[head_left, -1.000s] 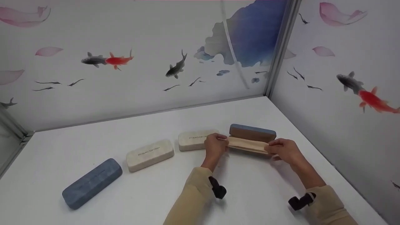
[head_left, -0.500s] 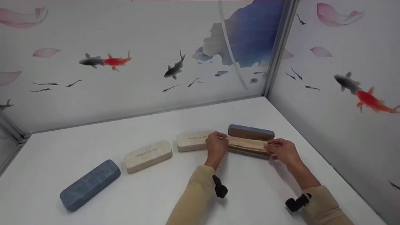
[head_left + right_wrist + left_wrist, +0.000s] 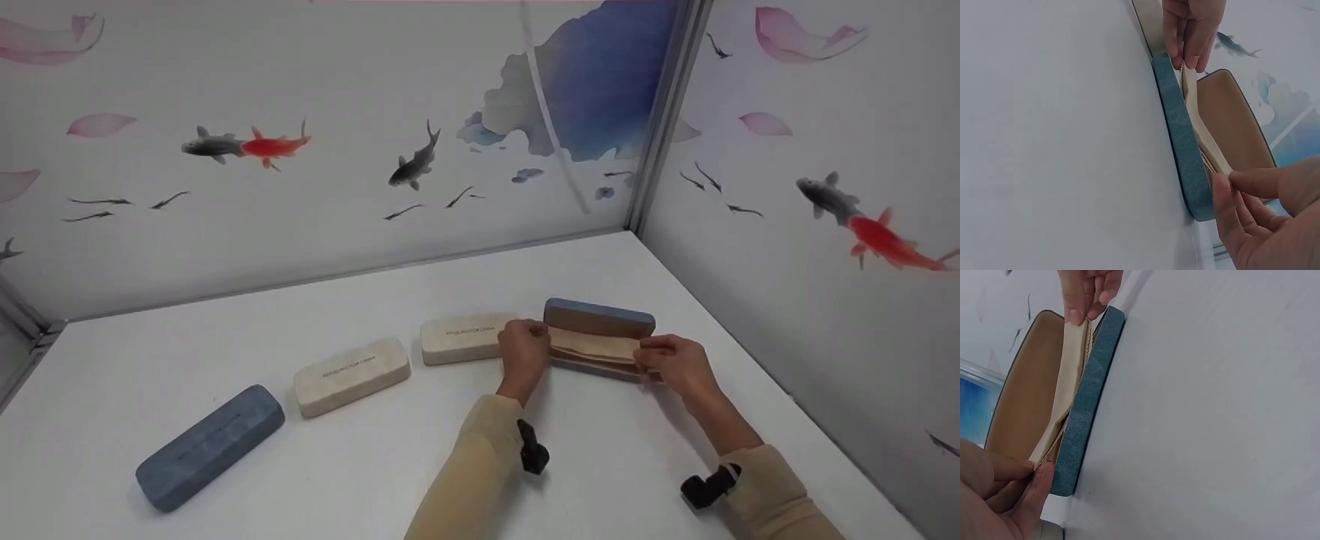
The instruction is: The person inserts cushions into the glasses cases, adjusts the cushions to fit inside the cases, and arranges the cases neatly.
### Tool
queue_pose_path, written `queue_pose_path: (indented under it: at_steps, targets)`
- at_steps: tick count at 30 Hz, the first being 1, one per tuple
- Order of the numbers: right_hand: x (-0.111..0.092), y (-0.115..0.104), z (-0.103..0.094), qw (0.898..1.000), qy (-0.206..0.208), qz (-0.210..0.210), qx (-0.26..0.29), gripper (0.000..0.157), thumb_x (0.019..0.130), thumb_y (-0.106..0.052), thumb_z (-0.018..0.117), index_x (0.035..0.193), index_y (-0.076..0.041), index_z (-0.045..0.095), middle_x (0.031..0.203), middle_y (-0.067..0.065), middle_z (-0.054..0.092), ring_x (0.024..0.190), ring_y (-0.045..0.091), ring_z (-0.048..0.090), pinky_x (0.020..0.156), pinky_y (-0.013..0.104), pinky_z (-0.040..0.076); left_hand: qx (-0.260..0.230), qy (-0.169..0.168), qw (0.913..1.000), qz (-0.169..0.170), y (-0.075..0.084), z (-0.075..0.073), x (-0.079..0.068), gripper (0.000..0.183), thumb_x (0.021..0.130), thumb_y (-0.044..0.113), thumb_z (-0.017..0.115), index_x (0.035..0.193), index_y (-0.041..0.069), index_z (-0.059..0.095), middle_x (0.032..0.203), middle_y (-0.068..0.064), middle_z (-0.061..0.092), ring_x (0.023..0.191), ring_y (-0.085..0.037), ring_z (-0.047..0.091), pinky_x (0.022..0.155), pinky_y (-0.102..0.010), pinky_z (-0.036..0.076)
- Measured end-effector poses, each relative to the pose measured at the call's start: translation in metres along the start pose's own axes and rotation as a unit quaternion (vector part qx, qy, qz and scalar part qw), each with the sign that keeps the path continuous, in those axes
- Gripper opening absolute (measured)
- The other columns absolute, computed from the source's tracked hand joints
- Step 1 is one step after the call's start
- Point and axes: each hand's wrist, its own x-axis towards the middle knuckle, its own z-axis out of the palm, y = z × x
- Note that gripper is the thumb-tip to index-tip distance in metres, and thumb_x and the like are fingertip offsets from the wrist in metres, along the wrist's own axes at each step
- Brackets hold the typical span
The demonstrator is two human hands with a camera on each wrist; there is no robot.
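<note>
A blue glasses case lies open at the right of the table, its brown-lined lid standing up at the back. Stretched along its opening is a folded beige cleaning cloth with a zigzag-cut edge. My left hand pinches the cloth's left end between thumb and fingers, and my right hand pinches the right end. In the left wrist view the cloth sits partly down behind the case's front wall. The right wrist view shows the same cloth between both hands.
Two closed cream glasses cases stand left of the open one, the nearer-by case partly behind my left hand and the other case further left. A closed blue case lies at the far left. Printed walls border the white table.
Both hands have lowered the cloth toward the case, and its front wall now shows below the cloth. The head view has shifted slightly. The closed cases stay where they were.
</note>
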Motion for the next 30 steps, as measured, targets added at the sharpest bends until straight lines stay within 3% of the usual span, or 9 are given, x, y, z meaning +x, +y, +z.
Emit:
queue_pose_path:
  at_steps: [8,14,18,22,26,30]
  targets:
    - [0.002,0.002,0.001,1.0,0.002,-0.011,0.013,0.039,0.099,-0.014,0.063,0.13,0.007,0.056,0.102,0.008,0.071,0.083,0.007,0.066,0.075,0.018,0.056,0.01,0.0,0.9991,0.042,-0.001,0.0,0.001,0.021,0.086,-0.01,0.06,0.094,-0.004,0.079,0.09,-0.015,0.078,0.078,-0.016,0.07,0.068,-0.028,0.058]
    - [0.001,0.002,0.002,1.0,0.002,0.001,0.006,0.039,0.099,-0.016,0.063,0.131,0.006,0.056,0.108,0.012,0.07,0.084,0.009,0.065,0.075,0.018,0.056,0.022,0.0,0.9988,0.042,-0.002,0.002,0.002,0.021,0.086,-0.01,0.061,0.089,-0.003,0.08,0.083,-0.011,0.077,0.065,-0.009,0.055,0.059,-0.022,0.049]
    - [0.001,0.002,0.002,1.0,-0.004,0.004,-0.01,0.04,0.099,-0.018,0.063,0.131,0.005,0.056,0.106,0.011,0.071,0.083,0.009,0.065,0.074,0.018,0.055,0.035,-0.002,0.9981,0.051,-0.001,0.0,0.002,0.021,0.087,-0.01,0.06,0.091,-0.004,0.079,0.087,-0.013,0.078,0.069,-0.011,0.062,0.061,-0.024,0.052]
    - [0.001,0.001,0.001,1.0,-0.006,-0.001,-0.025,0.039,0.099,-0.019,0.063,0.131,0.004,0.058,0.104,0.01,0.072,0.083,0.01,0.065,0.073,0.019,0.054,0.052,-0.005,0.998,0.037,0.004,-0.004,0.002,0.019,0.089,-0.008,0.06,0.093,-0.004,0.079,0.092,-0.013,0.078,0.082,-0.017,0.071,0.069,-0.029,0.058]
    - [-0.001,-0.005,-0.004,0.999,0.004,-0.015,-0.039,0.043,0.102,-0.028,0.059,0.131,0.003,0.058,0.113,0.015,0.068,0.09,0.015,0.065,0.074,0.021,0.056,0.057,-0.009,0.9981,0.018,0.013,-0.008,0.006,0.015,0.094,0.001,0.064,0.093,-0.004,0.078,0.089,-0.012,0.078,0.075,-0.015,0.069,0.064,-0.028,0.057]
    - [-0.005,-0.015,-0.012,0.997,0.035,-0.035,-0.055,0.055,0.102,-0.046,0.053,0.13,0.002,0.06,0.123,0.021,0.066,0.098,0.021,0.065,0.074,0.021,0.057,0.082,-0.027,0.9963,0.006,0.023,-0.015,0.011,0.023,0.099,0.015,0.063,0.101,-0.004,0.076,0.093,-0.013,0.078,0.075,-0.015,0.068,0.066,-0.03,0.057]
